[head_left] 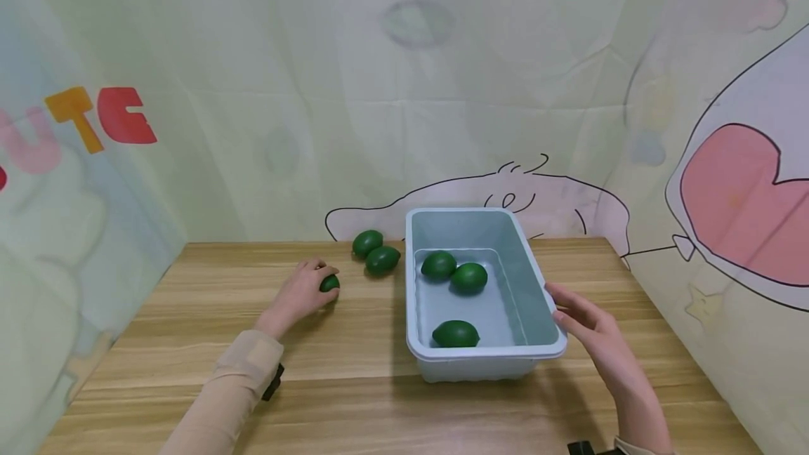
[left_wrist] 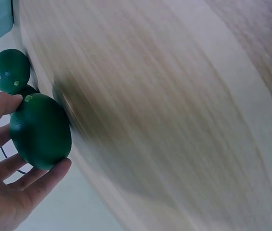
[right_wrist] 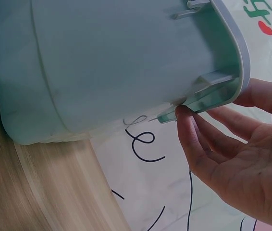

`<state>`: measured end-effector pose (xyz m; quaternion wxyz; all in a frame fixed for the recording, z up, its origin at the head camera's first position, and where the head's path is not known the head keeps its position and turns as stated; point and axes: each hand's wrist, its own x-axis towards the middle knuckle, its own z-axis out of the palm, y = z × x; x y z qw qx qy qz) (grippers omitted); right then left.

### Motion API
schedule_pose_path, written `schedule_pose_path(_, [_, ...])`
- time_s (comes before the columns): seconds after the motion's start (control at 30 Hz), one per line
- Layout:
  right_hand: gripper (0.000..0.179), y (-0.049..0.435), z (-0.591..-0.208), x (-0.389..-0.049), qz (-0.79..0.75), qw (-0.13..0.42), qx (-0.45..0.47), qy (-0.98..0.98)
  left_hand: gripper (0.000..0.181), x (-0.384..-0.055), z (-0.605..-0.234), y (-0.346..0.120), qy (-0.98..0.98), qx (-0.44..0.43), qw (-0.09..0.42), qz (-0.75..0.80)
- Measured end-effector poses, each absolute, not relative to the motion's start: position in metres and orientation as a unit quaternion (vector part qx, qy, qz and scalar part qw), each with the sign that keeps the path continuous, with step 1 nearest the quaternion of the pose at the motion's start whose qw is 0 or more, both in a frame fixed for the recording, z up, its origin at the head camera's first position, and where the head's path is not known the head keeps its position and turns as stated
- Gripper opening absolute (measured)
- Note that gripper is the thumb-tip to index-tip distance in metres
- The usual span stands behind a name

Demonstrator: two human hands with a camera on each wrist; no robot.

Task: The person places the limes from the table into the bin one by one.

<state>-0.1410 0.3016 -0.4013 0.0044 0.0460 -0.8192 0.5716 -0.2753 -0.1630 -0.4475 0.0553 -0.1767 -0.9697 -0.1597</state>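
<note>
Right hand [head_left: 594, 332] pinches rim of pale-blue rectangular plastic bin [head_left: 480, 368]; left hand [head_left: 302, 295] curls round glossy dark-green oval fruit [head_left: 330, 284] toward bench [head_left: 354, 413] back edge. Likely pickup step; next calls for lifting it over bin.

- A light brown wooden table [head_left: 341, 406], its darker grain streaks running from side to side.
- On it, right of the middle, a pale blue plastic bin [head_left: 487, 352] stands with its open top upward.
- Left of the bin, near the table's far edge, lie two dark green fruits: a nearer one [head_left: 383, 260] and, just behind it, a farther one [head_left: 368, 244].
</note>
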Motion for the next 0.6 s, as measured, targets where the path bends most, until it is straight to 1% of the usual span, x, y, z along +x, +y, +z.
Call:
schedule_pose_path(0.3, [0.051,0.3013,-0.4023,-0.1409,0.573,0.006,0.051,-0.818,0.04,-0.273,-0.4495,-0.1641,-0.968,-0.178,0.07,-0.16])
schedule_pose_path(0.6, [0.052,0.3017,-0.4017,-0.1408,0.571,0.004,0.046,-0.82,0.041,-0.2712,-0.4469,-0.1648,-0.97,-0.177,0.06,-0.155])
